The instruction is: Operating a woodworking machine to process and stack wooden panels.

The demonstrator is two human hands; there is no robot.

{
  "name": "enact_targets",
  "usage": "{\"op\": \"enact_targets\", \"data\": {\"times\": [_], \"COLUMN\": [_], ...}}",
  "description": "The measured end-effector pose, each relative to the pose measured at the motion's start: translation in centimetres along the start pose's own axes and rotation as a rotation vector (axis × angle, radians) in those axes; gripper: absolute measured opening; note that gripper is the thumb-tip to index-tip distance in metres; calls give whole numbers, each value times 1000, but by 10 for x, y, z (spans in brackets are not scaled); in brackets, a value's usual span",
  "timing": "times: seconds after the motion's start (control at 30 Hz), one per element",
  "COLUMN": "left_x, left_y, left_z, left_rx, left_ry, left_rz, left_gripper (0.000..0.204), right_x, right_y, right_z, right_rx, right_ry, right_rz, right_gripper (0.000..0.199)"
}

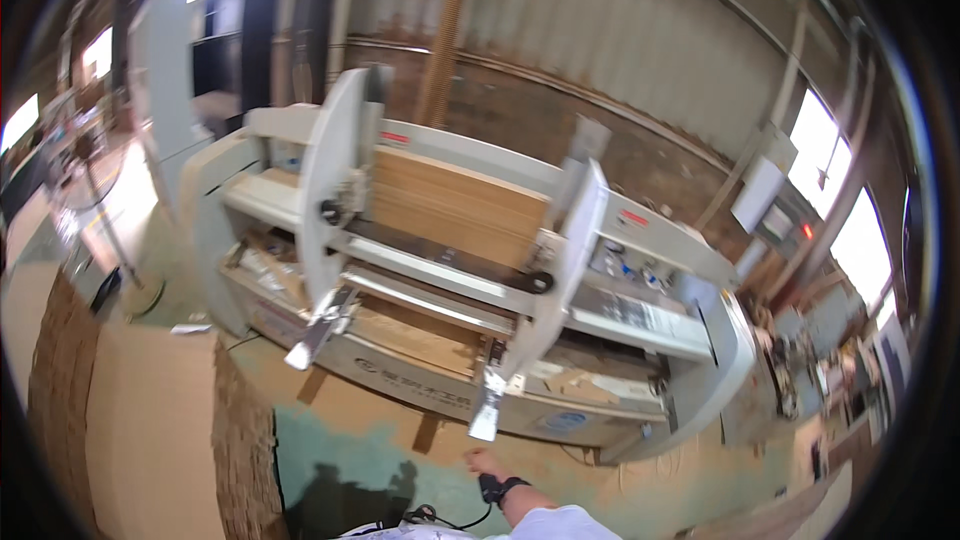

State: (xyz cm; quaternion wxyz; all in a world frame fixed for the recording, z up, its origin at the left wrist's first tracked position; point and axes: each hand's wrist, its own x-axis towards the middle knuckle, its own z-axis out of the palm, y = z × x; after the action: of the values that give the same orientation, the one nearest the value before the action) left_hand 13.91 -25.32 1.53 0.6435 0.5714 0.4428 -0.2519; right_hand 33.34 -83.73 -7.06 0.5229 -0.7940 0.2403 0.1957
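My right hand [483, 462] is at the lower middle, in front of a large white woodworking machine [420, 380]. A black band is round its wrist, with a black cable running down from it. The fingers are small and blurred, so whether they are bent round anything does not show. The hand is nearest to the metal plate end [485, 412] of a bracket that sticks out from the machine, with a visible gap between them. A wide light-brown wooden panel [455, 205] stands inside the machine between two white uprights. My left hand is out of view.
A tall stack of brown boards [150, 420] stands at the left. A second bracket [320, 330] juts out of the machine. Scraps lie in its lower bay [590, 385]. A spiral hose [440, 50] rises behind it. Machinery and clutter [800, 350] are at the right.
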Motion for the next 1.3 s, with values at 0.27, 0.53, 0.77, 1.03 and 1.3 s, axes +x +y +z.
{"op": "enact_targets", "data": {"times": [0.27, 0.53, 0.77, 1.03, 1.3], "left_x": [85, 95, -11, -43, -100], "left_y": [172, 277, 241, 108, 2], "left_z": [179, 477, 703, 851, 995], "left_rx": [449, 1073, 1286, 1468, 1684], "left_ry": [-322, -774, -1348, -1545, -1456], "left_rz": [48, 279, 206, 116, 190], "left_gripper": [10, 30, 33, 24, 17], "right_x": [-115, -236, -248, -237, -296], "right_y": [155, 194, 211, 294, 385], "right_z": [-128, -88, -103, -195, -330], "right_rx": [876, 1061, 1216, 1325, 1383], "right_ry": [814, 922, 1108, 1069, 1111], "right_rz": [293, 646, 677, 677, 661], "right_gripper": [20, 24, 17, 22, 14]}}
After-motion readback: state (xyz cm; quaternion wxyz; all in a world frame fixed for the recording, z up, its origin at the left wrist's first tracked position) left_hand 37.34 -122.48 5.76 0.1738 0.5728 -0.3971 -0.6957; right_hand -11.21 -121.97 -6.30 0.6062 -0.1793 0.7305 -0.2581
